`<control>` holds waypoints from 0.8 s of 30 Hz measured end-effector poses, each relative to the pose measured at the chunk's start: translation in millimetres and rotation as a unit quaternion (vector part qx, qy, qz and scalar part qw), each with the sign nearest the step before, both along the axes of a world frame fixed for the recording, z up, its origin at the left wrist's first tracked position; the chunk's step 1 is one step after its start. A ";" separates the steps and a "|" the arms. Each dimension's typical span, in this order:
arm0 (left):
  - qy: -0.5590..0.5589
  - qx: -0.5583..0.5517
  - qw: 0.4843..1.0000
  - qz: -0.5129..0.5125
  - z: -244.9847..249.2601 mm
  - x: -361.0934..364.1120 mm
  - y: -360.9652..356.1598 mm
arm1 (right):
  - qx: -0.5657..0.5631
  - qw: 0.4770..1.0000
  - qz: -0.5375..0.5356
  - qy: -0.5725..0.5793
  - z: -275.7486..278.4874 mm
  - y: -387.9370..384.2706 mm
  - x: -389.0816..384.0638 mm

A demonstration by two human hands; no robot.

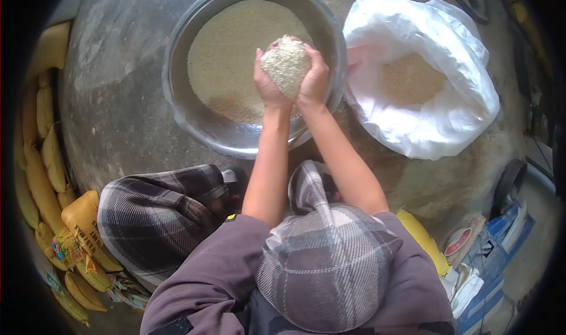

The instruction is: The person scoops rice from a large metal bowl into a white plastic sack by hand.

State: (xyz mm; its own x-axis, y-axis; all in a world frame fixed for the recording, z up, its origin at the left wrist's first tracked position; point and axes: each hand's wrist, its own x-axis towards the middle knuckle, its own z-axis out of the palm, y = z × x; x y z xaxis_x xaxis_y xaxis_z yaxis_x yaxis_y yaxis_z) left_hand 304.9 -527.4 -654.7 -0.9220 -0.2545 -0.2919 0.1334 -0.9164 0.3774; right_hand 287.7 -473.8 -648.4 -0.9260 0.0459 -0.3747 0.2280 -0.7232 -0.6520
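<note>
A heap of pale, whitish rice grains lies in my two cupped hands, held together above a wide metal basin. My left hand curves around the heap's left side, and my right hand cups its right side. Fine, pale yellowish grain covers the basin's floor, with a browner patch near the front edge. Right of the basin stands an open white plastic sack with its rim rolled out and light brown grainy material inside.
Long yellowish filled sacks are piled along the left, with an orange printed bag nearby. A yellow bundle and blue-and-white items are at lower right. My plaid-covered knees are close to the basin on the grey floor.
</note>
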 end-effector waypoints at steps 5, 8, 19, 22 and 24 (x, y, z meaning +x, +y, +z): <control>0.012 0.020 1.000 0.014 -8.2 2.3 -2.4 | 0.000 1.000 0.029 0.002 2.7 -0.6 5.0; -0.011 0.005 1.000 0.021 -11.0 5.2 0.0 | 0.003 0.999 0.032 0.000 4.2 1.9 8.3; 0.038 -0.012 0.998 -0.039 31.7 -12.8 26.0 | -0.010 1.000 -0.024 0.004 37.7 26.6 -7.0; 0.044 -0.164 0.984 -0.057 2.9 -35.2 73.6 | 0.098 0.986 -0.132 -0.009 29.0 75.7 -26.5; -0.022 -0.161 0.982 -0.095 28.7 -48.9 124.2 | 0.135 0.980 -0.138 -0.045 26.1 128.6 -35.8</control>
